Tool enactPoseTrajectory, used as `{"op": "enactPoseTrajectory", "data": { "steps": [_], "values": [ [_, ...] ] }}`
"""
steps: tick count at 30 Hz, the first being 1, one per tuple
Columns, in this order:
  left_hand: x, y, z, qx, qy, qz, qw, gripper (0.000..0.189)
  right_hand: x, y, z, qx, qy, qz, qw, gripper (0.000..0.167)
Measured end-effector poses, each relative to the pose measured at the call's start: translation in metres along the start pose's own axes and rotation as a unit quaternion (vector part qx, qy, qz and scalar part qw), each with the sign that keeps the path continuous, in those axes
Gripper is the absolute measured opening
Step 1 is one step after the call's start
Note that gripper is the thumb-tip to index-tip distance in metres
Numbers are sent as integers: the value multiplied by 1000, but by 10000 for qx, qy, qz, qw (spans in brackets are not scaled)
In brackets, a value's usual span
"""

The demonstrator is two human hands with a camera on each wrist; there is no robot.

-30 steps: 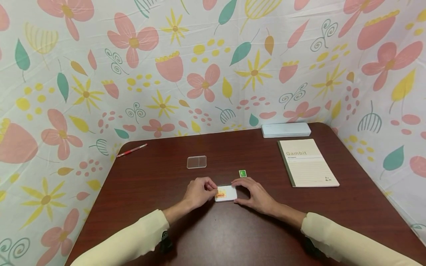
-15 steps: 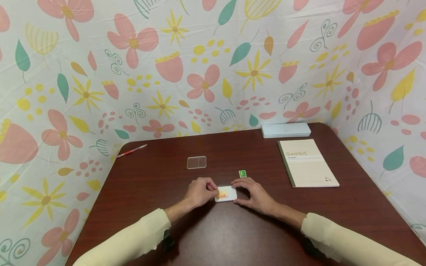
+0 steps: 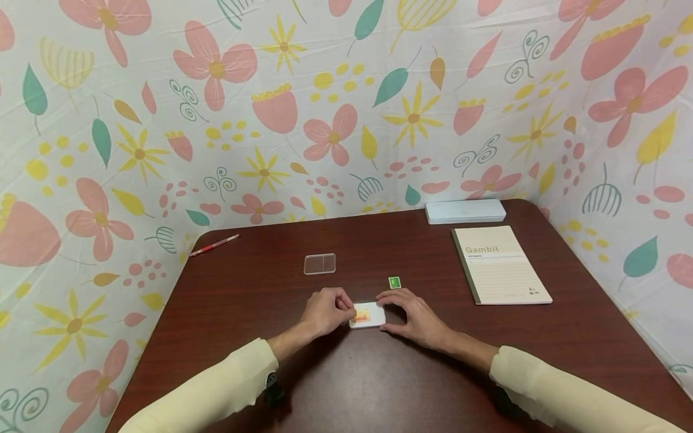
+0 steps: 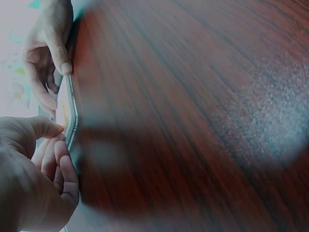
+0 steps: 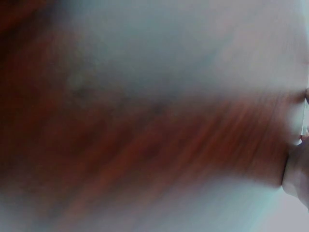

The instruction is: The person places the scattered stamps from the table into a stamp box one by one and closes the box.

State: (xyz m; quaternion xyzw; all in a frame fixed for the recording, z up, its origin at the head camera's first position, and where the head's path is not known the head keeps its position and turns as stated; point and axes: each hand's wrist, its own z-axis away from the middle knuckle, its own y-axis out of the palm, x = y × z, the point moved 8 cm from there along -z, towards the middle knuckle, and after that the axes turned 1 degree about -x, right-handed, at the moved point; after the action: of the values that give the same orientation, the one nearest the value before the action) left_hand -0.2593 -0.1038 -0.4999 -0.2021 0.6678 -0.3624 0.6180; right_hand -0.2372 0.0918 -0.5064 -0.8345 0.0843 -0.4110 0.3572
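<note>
A flat white rectangular case lies on the table between the hands, its clear edge showing in the left wrist view. On its left half is a small orange-and-yellow picture stamp. My left hand pinches the stamp's left edge, thumb and forefinger together and the other fingers curled. My right hand grips the case's right end, thumb at the near corner and fingers at the far one. Just beyond the right hand lies a green stamp with a white border. The right wrist view mostly shows blurred table.
Behind the left hand lies a clear plastic lid. A red pen is at the far left of the dark wooden table. On the right are a notebook and a pale blue pencil case. Flowered cloth hangs behind.
Over the last second my left fingertips and the orange stamp have shifted slightly right on the white case. My right hand keeps its grip in place.
</note>
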Motion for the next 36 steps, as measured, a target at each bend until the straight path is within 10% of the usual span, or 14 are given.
{"op": "enactPoseTrajectory", "data": {
  "steps": [36],
  "values": [
    [-2,2,-1,73,-40,-196,9998,11,-2,2,0,50,64,70,9999,46]
  ]
}}
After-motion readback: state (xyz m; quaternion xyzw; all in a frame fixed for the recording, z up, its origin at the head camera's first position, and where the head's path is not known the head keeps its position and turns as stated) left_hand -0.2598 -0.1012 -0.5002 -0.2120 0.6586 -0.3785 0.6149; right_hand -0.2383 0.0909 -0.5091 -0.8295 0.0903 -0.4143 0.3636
